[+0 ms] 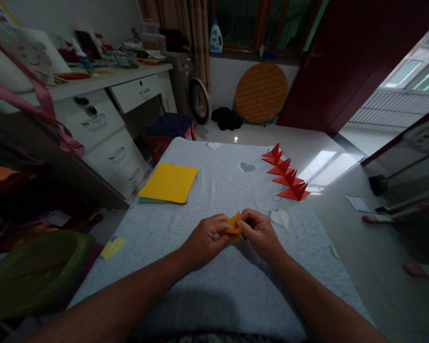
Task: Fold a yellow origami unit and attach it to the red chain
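Note:
A small piece of folded yellow paper [235, 227] is held between my two hands over the middle of the cloth-covered table. My left hand [210, 238] grips its left side, thumb below and fingers above. At its right edge, the thumb and forefinger of my right hand [258, 232] pinch the paper. My fingers hide part of the folds. To the left lies a stack of square paper [169, 183], yellow on top with green and blue edges beneath. A row of several red folded paper pieces [288, 174] stands along the table's right side, with points sticking up.
A pale blue cloth [221, 186] with heart patterns covers the table. Beyond it stand a stool [173, 125] and a washing machine [180, 71] with its door open. A white desk [103, 124] and a green-lined bin [39, 271] are at left.

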`<action>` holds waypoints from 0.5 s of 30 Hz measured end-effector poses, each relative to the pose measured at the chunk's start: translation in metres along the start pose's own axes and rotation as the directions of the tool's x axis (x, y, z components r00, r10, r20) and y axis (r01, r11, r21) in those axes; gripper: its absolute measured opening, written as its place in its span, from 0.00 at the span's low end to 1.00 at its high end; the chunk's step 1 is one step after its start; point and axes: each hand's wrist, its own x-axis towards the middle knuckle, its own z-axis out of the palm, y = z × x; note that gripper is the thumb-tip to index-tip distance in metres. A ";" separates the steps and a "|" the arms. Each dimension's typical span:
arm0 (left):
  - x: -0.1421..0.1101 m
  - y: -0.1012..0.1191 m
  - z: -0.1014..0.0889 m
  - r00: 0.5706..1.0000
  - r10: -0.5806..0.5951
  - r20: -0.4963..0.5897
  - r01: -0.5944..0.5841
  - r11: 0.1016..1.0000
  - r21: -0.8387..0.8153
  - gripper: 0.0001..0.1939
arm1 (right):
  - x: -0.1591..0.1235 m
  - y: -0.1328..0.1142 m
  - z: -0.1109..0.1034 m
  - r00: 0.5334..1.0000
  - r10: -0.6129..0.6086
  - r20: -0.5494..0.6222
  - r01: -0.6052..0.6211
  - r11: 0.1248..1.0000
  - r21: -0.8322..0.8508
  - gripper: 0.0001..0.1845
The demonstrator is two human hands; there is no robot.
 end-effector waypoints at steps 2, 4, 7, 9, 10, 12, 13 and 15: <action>0.000 -0.001 0.000 1.000 -0.014 0.001 0.014 1.000 0.004 0.10 | 0.001 0.000 0.000 1.000 0.001 -0.008 -0.001 1.000 0.006 0.10; 0.000 -0.001 0.000 1.000 -0.023 0.003 0.023 1.000 0.009 0.11 | 0.001 0.000 0.000 1.000 0.004 -0.002 -0.004 1.000 0.013 0.10; 0.000 0.001 -0.001 1.000 -0.020 0.015 0.020 1.000 0.007 0.11 | 0.001 0.000 -0.002 1.000 -0.001 0.013 0.000 1.000 0.019 0.11; 0.000 0.002 -0.001 0.999 -0.012 0.034 0.012 1.000 0.006 0.11 | 0.001 -0.002 -0.003 1.000 -0.010 0.009 0.010 1.000 0.015 0.10; 0.000 0.002 -0.001 0.999 -0.006 0.043 0.006 1.000 0.008 0.11 | 0.001 -0.003 -0.004 1.000 -0.016 0.003 0.016 1.000 0.013 0.10; 0.000 0.003 0.000 0.998 0.003 0.059 -0.005 1.000 0.020 0.11 | 0.000 -0.006 -0.005 1.000 -0.026 -0.015 0.026 1.000 0.013 0.10; 0.000 0.003 0.000 0.998 0.005 0.065 -0.007 1.000 0.027 0.11 | 0.000 -0.007 -0.006 0.999 -0.031 -0.023 0.032 0.999 0.017 0.10; 0.000 0.003 0.001 0.997 0.005 0.074 -0.007 0.999 0.037 0.11 | 0.000 -0.009 -0.007 0.999 -0.040 -0.034 0.041 0.999 0.030 0.09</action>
